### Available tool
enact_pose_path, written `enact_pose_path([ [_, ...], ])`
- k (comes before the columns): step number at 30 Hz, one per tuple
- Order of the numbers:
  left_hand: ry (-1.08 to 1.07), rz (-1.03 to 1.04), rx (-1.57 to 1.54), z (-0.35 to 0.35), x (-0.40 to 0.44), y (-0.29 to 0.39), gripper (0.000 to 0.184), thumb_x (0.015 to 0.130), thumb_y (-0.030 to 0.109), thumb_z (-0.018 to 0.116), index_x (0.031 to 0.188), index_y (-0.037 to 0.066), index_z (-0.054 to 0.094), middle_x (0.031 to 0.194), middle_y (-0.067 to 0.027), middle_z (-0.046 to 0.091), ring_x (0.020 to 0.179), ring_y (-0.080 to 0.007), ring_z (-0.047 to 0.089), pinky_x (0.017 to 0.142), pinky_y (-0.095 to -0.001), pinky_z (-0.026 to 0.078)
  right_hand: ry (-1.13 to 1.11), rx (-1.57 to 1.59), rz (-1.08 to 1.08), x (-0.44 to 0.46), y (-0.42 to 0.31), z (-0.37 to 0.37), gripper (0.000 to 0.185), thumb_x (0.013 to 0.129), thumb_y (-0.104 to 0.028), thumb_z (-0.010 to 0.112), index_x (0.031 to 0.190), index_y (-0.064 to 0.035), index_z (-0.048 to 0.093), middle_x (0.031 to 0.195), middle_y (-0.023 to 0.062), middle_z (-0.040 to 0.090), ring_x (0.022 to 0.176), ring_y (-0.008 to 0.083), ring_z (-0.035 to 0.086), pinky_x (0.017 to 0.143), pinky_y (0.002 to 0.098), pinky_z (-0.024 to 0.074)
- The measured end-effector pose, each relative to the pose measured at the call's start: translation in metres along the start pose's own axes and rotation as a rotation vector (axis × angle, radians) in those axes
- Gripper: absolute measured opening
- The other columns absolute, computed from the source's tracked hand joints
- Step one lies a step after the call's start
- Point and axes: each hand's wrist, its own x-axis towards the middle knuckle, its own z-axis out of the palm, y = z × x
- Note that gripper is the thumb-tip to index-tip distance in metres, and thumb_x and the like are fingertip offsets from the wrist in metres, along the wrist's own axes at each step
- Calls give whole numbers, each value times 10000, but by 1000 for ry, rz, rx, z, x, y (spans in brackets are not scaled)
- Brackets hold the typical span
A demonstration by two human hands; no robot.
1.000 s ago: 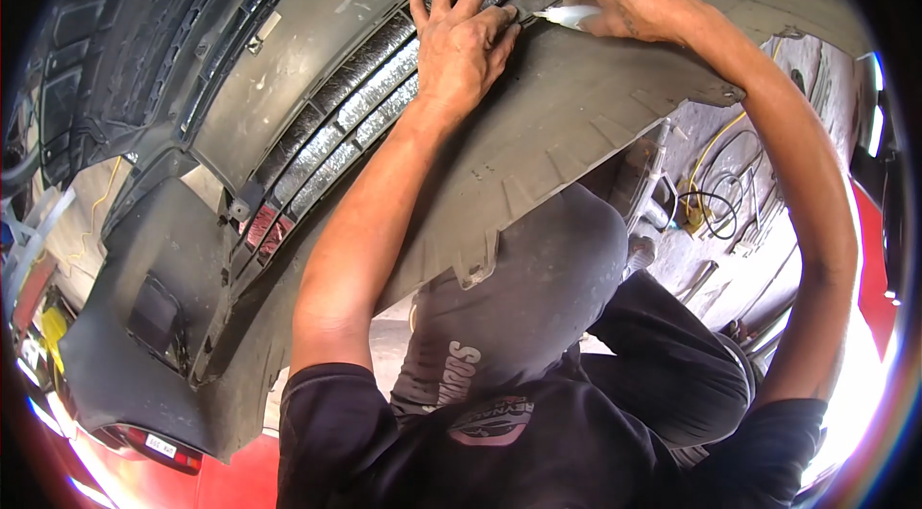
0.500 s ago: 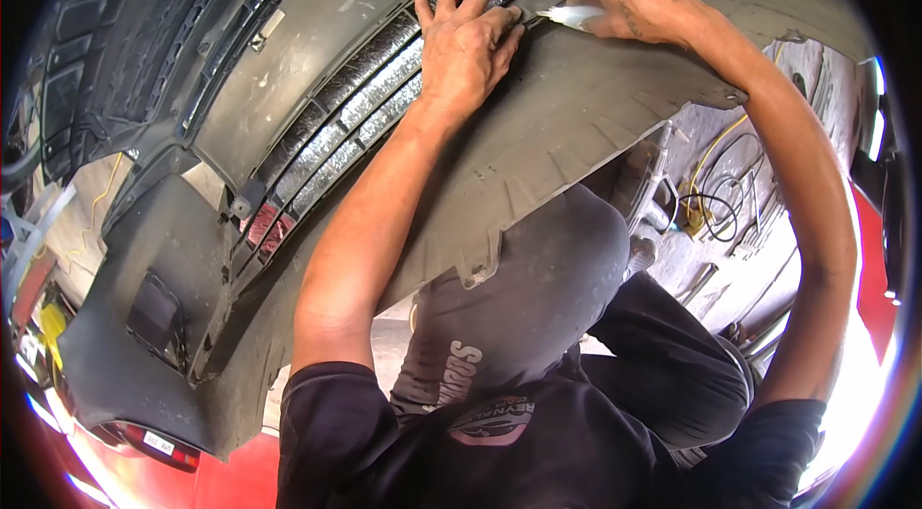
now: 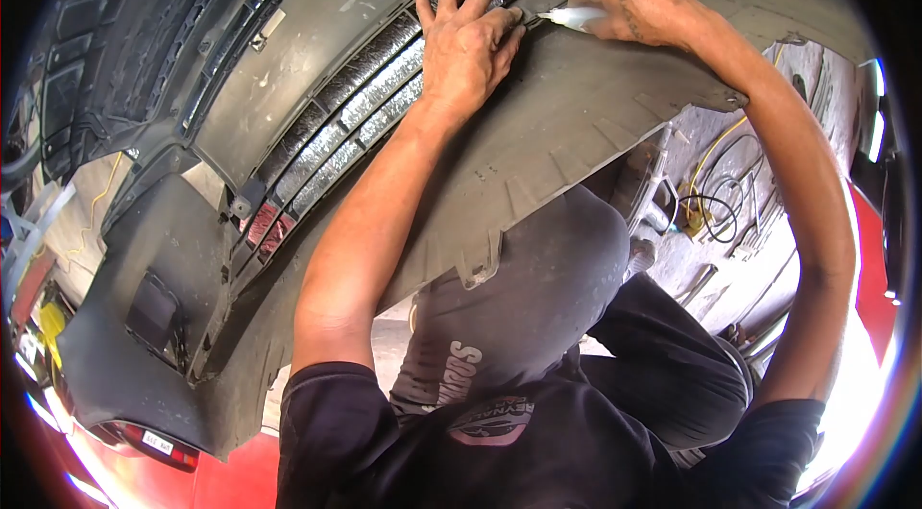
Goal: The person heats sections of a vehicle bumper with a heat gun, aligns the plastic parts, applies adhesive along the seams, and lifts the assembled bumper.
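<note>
A large dark grey bumper cover [image 3: 567, 115] lies across my raised knee, its inner side up. My left hand [image 3: 469, 43] rests on its slatted grille [image 3: 370, 96], fingers bent over the slats, with silvery sheet showing between them. What its fingertips pinch, if anything, is hidden. My right hand [image 3: 634, 5] is closed around a small white bottle [image 3: 576, 17], whose thin nozzle points left at the bumper's inner edge, close to the fingers of my left hand.
Cables and a yellow cord [image 3: 706, 163] lie on the floor at the right, beside a metal stand [image 3: 655, 182]. More dark plastic panels [image 3: 115, 38] fill the upper left. A red car part [image 3: 240, 475] shows at the lower left.
The bumper and my left hand have shifted very slightly to the right. The bottle stays in my right hand with its nozzle at nearly the same place.
</note>
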Motion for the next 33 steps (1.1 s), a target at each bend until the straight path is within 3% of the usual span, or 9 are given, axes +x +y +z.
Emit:
enact_pose_path([
  [4, 1, -3, 4, 0, 0, 0, 165, 848, 168, 803, 1005, 119, 807, 1191, -25, 683, 1154, -287, 563, 1118, -548, 319, 72, -12, -22, -2, 5, 7, 397, 813, -162, 695, 1172, 8, 684, 1162, 185, 684, 1178, 345, 612, 1066, 424, 469],
  [7, -1, 5, 11, 0, 0, 0, 166, 848, 171, 804, 1005, 121, 807, 1193, -24, 683, 1155, -284, 561, 1118, -546, 319, -95, -15, 58, 1, -8, -8, 399, 819, -165, 696, 1179, 7, 682, 1163, 182, 684, 1181, 345, 611, 1068, 424, 467],
  [25, 0, -5, 6, 2, -1, -1, 160, 848, 178, 802, 999, 124, 804, 1201, -18, 682, 1161, -286, 561, 1133, -563, 306, -109, 30, 68, 1, -6, -10, 424, 835, -185, 718, 1221, -17, 673, 1191, 182, 675, 1199, 338, 600, 1070, 426, 466],
  [28, -1, 5, 8, 2, 0, -1, 160, 843, 174, 804, 996, 129, 802, 1206, -10, 680, 1153, -286, 561, 1133, -559, 308, 184, 67, -50, -8, 6, 6, 378, 845, -195, 728, 1186, -36, 695, 1139, 185, 689, 1118, 343, 640, 1028, 418, 495],
  [31, -3, 2, 18, 2, 0, -1, 161, 844, 184, 802, 997, 135, 800, 1209, -2, 678, 1154, -286, 560, 1132, -557, 310, 95, 204, 67, -9, -2, -17, 337, 854, -195, 732, 1161, -56, 720, 1074, 180, 709, 1006, 322, 690, 966, 392, 526],
  [33, -15, -6, 22, 2, 0, -1, 159, 844, 188, 801, 995, 141, 799, 1206, 1, 678, 1157, -285, 560, 1131, -559, 311, 193, 299, 147, -22, -14, -35, 329, 871, -199, 734, 1154, -31, 727, 1071, 168, 728, 986, 289, 710, 950, 367, 533],
])
